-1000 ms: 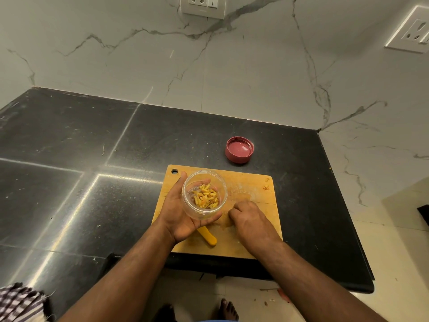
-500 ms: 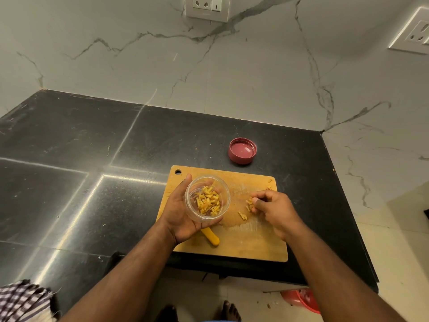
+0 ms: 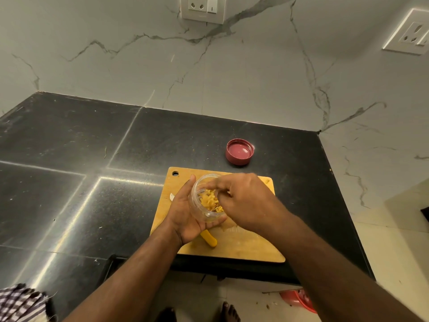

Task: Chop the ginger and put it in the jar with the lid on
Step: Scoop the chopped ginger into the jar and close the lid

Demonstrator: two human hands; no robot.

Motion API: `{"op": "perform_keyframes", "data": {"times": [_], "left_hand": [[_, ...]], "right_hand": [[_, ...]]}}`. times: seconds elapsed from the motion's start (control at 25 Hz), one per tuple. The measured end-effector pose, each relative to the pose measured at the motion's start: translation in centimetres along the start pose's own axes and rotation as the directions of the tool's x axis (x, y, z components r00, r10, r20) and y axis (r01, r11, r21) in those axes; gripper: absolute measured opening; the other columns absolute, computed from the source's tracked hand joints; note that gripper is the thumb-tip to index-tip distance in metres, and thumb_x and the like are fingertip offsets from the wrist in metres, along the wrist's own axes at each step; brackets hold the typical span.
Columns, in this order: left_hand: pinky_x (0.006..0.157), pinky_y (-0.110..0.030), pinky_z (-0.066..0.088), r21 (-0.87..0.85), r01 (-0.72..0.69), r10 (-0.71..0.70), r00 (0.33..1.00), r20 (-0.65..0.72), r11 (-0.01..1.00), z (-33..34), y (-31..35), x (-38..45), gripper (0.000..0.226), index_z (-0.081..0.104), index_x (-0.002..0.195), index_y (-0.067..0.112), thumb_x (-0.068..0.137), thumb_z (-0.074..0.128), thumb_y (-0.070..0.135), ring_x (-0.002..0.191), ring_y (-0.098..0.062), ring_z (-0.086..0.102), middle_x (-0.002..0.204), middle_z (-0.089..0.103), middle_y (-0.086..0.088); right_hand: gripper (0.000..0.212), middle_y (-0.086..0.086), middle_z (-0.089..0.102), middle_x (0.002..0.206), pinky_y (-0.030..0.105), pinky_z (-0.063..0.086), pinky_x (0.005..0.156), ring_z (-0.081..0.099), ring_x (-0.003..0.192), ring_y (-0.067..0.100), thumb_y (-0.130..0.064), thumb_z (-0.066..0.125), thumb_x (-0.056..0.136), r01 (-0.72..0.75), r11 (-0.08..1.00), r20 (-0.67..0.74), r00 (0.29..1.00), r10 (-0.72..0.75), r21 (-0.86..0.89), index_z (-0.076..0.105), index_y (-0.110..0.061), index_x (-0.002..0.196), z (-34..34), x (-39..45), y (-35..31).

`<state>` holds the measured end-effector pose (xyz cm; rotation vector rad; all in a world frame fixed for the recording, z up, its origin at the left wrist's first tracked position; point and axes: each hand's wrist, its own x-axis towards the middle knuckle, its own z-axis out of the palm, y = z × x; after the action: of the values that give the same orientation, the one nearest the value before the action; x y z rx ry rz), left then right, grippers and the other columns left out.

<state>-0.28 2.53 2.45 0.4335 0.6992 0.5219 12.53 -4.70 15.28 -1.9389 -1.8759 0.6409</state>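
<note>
A small clear jar [image 3: 200, 202] holds chopped yellow ginger [image 3: 210, 201] and is tilted toward me. My left hand [image 3: 184, 216] grips it from the left and below, just above the wooden cutting board [image 3: 246, 246]. My right hand [image 3: 243, 201] is over the jar's mouth with its fingers bunched at the opening; whether they pinch ginger is blurred. The red lid [image 3: 239, 151] lies upside down on the black counter beyond the board. A knife with a yellow handle [image 3: 209, 238] lies on the board, mostly hidden under my left hand.
The black stone counter [image 3: 81, 182] stretches to the left and ends at a marble wall with sockets [image 3: 202, 7]. A checked cloth [image 3: 21, 303] sits at the lower left. The counter's front edge is just behind the board, with floor, my feet and a red object [image 3: 299, 299] below.
My right hand left the board, where it gathered ginger pieces, and moved left up to the jar's mouth. My left hand kept the jar in place.
</note>
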Motion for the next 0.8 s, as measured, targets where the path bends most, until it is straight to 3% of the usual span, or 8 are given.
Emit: {"op": "perform_keyframes", "data": {"times": [0.12,0.16,0.28,0.4,0.48,0.64,0.72,0.8], "left_hand": [[0.110,-0.063,0.035,-0.023,-0.001,0.001,1.000,-0.006,1.000,-0.1,0.0,0.0,0.069,0.063,0.132,0.015,0.092,0.043,0.068,0.123,-0.039,0.059,0.133,0.063,-0.018],[0.110,-0.063,0.035,-0.030,-0.003,0.003,1.000,-0.005,1.000,-0.2,-0.1,0.0,0.068,0.063,0.132,0.016,0.092,0.043,0.068,0.123,-0.039,0.059,0.133,0.063,-0.018],[0.106,-0.059,0.042,-0.036,-0.012,0.012,1.000,-0.002,0.999,-0.1,-0.1,-0.2,0.065,0.065,0.130,0.017,0.094,0.041,0.066,0.117,-0.037,0.064,0.130,0.065,-0.017],[0.108,-0.060,0.040,-0.038,-0.012,0.012,1.000,-0.012,0.999,0.0,0.1,-0.1,0.065,0.066,0.128,0.017,0.092,0.043,0.066,0.117,-0.037,0.064,0.128,0.066,-0.017],[0.109,-0.062,0.038,-0.044,-0.010,0.010,1.000,-0.014,0.999,0.1,0.1,0.1,0.065,0.065,0.129,0.017,0.091,0.045,0.066,0.120,-0.038,0.062,0.130,0.065,-0.017],[0.096,-0.057,0.050,-0.048,-0.034,0.033,0.999,-0.033,0.998,-0.1,0.5,0.1,0.068,0.064,0.131,0.016,0.090,0.047,0.066,0.118,-0.037,0.063,0.130,0.066,-0.016],[0.090,-0.055,0.053,-0.061,-0.036,0.034,0.999,-0.038,0.998,-0.2,0.7,0.0,0.067,0.065,0.131,0.017,0.090,0.047,0.067,0.119,-0.038,0.063,0.129,0.066,-0.016],[0.087,-0.053,0.054,-0.069,-0.039,0.036,0.998,-0.042,0.997,-0.4,0.9,-0.1,0.067,0.064,0.131,0.018,0.089,0.047,0.068,0.120,-0.039,0.062,0.129,0.066,-0.015]], "right_hand": [[0.023,-0.007,0.073,0.109,0.017,0.054,0.085,0.065,0.097,0.005,-0.017,0.062,0.094,0.126,0.992,-0.314,0.943,-0.111,0.028,0.073,-0.022,0.113,-0.5,-0.1,-0.3],[0.021,-0.007,0.072,0.107,0.018,0.054,0.085,0.064,0.095,0.006,-0.017,0.064,0.093,0.145,0.989,-0.320,0.937,-0.136,0.005,0.073,-0.022,0.112,-0.4,-0.1,-0.4],[0.026,-0.006,0.064,0.114,0.030,0.054,0.087,0.058,0.102,0.010,-0.020,0.064,0.093,0.072,0.991,-0.076,0.994,-0.081,-0.110,0.070,-0.025,0.118,0.6,-0.1,-0.6],[0.021,-0.004,0.068,0.103,0.028,0.055,0.082,0.061,0.093,0.010,-0.021,0.064,0.093,0.115,0.986,-0.252,0.957,-0.142,-0.118,0.073,-0.021,0.112,0.2,0.0,-0.5],[0.021,-0.005,0.070,0.104,0.026,0.055,0.084,0.062,0.092,0.009,-0.018,0.065,0.091,0.097,0.991,-0.286,0.951,-0.120,-0.093,0.073,-0.021,0.110,-0.3,-0.3,-0.5],[0.021,-0.012,0.072,0.101,0.018,0.053,0.083,0.065,0.091,0.003,-0.016,0.064,0.090,-0.025,0.999,-0.370,0.928,0.040,0.046,0.075,-0.023,0.106,-1.0,0.5,3.2],[0.021,-0.011,0.072,0.105,0.024,0.055,0.085,0.065,0.094,0.005,-0.016,0.062,0.091,-0.224,0.975,-0.213,0.953,0.217,-0.009,0.074,-0.025,0.106,0.0,1.1,7.2],[0.023,-0.009,0.071,0.110,0.029,0.055,0.087,0.064,0.097,0.006,-0.016,0.059,0.094,-0.381,0.915,-0.059,0.924,0.377,-0.132,0.072,-0.026,0.110,2.2,0.9,10.4]]}}
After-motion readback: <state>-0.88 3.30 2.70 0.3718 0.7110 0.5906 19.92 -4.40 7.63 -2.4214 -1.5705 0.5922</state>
